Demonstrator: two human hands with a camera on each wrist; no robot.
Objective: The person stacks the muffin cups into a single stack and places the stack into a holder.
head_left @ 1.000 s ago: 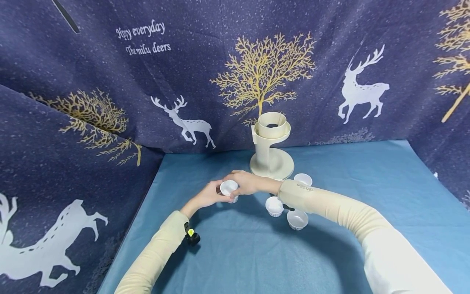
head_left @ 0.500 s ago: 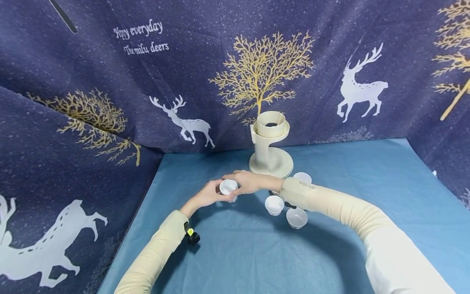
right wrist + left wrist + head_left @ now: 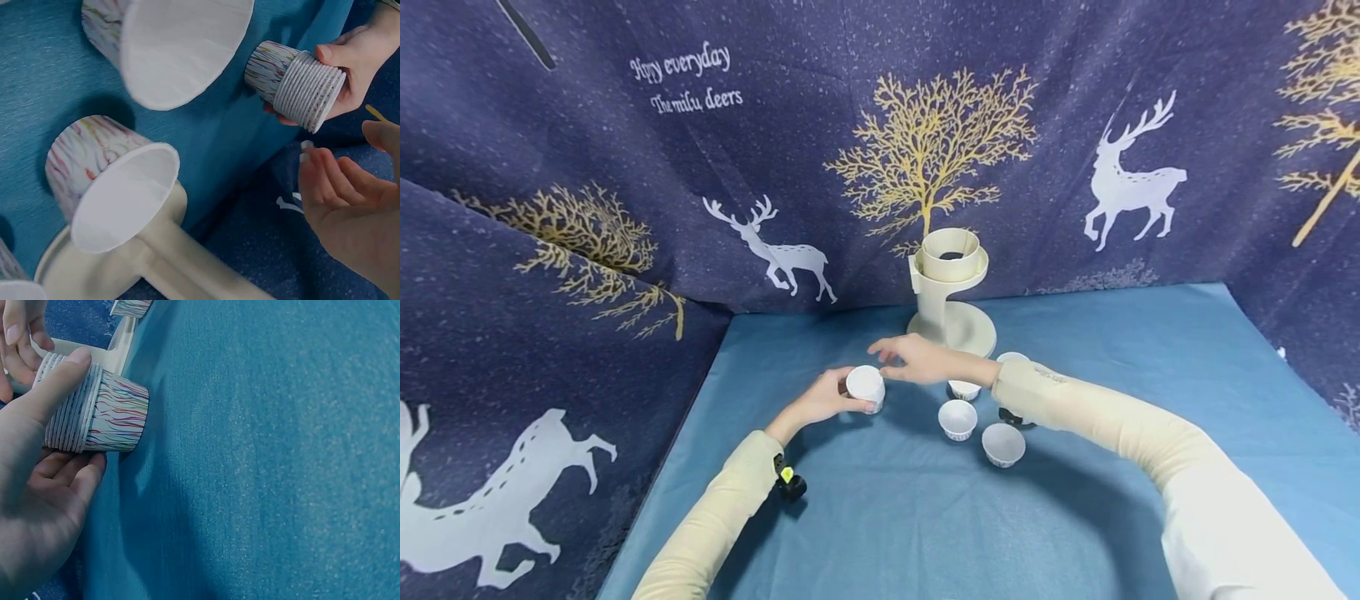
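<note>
My left hand (image 3: 823,398) grips a stack of white paper baking cups (image 3: 119,415) printed with wavy coloured lines. The thumb lies across the stacked rims, with fingers on the opposite side. In the head view, the stack's mouth faces up. Just to its right is my right hand (image 3: 925,360), apart from the stack, its fingers loosely bent around nothing. Several single cups stand apart on the table, among them one cup (image 3: 957,420) below my right wrist and another cup (image 3: 1003,445) nearer the front. A further cup (image 3: 119,181) shows large in the right wrist view.
Behind my right hand rises a cream stand (image 3: 934,304) with a round base and a ring on top holding a short cylinder. A blue cloth (image 3: 865,517) covers the table. Dark blue curtain (image 3: 790,150) with deer and trees hangs behind and at the left.
My right hand has let go of the cup stack and moved a little right and back, uncovering a cup beneath its wrist. The left hand keeps its hold in the same spot.
</note>
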